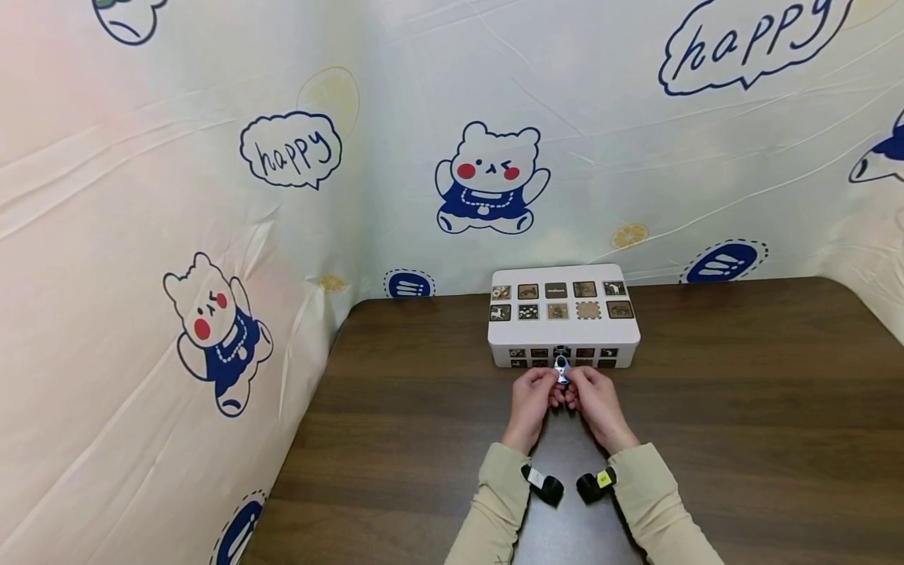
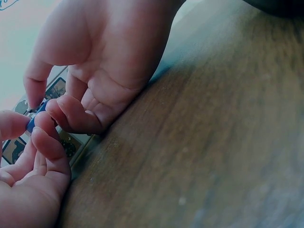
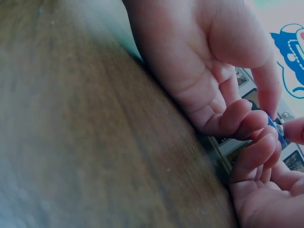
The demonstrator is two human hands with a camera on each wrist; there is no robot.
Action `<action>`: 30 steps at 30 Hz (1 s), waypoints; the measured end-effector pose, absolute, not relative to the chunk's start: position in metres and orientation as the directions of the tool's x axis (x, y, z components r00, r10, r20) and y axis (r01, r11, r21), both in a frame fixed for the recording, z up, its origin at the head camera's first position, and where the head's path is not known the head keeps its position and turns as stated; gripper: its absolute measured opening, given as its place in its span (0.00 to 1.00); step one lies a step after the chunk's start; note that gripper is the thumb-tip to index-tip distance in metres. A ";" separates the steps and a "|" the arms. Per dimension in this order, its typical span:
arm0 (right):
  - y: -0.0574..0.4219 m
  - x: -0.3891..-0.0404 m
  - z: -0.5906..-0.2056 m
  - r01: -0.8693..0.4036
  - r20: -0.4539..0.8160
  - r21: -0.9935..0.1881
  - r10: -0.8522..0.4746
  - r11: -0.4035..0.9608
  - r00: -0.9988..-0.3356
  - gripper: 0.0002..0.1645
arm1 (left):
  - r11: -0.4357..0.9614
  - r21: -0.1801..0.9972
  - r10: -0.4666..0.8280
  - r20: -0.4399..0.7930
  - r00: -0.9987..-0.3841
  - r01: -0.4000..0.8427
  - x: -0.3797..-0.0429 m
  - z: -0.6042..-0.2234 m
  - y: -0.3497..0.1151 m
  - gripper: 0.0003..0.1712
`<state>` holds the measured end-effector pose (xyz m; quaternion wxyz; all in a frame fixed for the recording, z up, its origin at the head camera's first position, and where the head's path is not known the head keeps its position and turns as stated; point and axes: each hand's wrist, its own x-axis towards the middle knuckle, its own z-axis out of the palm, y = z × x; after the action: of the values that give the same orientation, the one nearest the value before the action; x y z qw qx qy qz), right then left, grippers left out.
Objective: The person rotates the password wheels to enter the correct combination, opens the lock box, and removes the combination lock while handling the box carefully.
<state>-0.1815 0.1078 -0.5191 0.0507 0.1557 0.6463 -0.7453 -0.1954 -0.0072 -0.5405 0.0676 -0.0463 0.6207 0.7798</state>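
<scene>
A white box (image 1: 561, 333) with small square pictures on its lid and front stands at the back of the table, lid down. At the middle of its front, by a metal clasp (image 1: 561, 351), is a small blue and silver padlock (image 1: 562, 369). My left hand (image 1: 531, 402) pinches the padlock from the left between thumb and fingers. From the other side my right hand (image 1: 596, 402) pinches it too, the fingertips of both hands meeting beneath it. In the left wrist view the blue padlock body (image 2: 32, 124) shows between the fingertips, partly hidden by them.
The dark wooden table (image 1: 410, 439) spreads to both sides of the box and in front of it. Right behind the box hangs a pale curtain (image 1: 424, 94) printed with bears and writing. Black wrist cameras (image 1: 544, 486) sit on both sleeves.
</scene>
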 end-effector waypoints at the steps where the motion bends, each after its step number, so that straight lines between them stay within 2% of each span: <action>1: 0.108 -0.181 -0.519 0.269 -0.289 -0.951 0.125 -0.155 -0.949 0.11 | -0.220 0.962 0.048 -0.157 -0.986 -0.164 -0.195 -0.540 -0.007 0.07; 30: 0.108 -0.181 -0.522 0.247 -0.257 -0.964 0.126 -0.095 -0.958 0.13 | -0.217 0.966 0.053 -0.134 -0.989 -0.143 -0.194 -0.540 -0.007 0.06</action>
<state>-0.1809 0.1080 -0.5225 0.0414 0.1388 0.6712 -0.7270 -0.1943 -0.0068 -0.5404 0.0629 -0.0360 0.6225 0.7792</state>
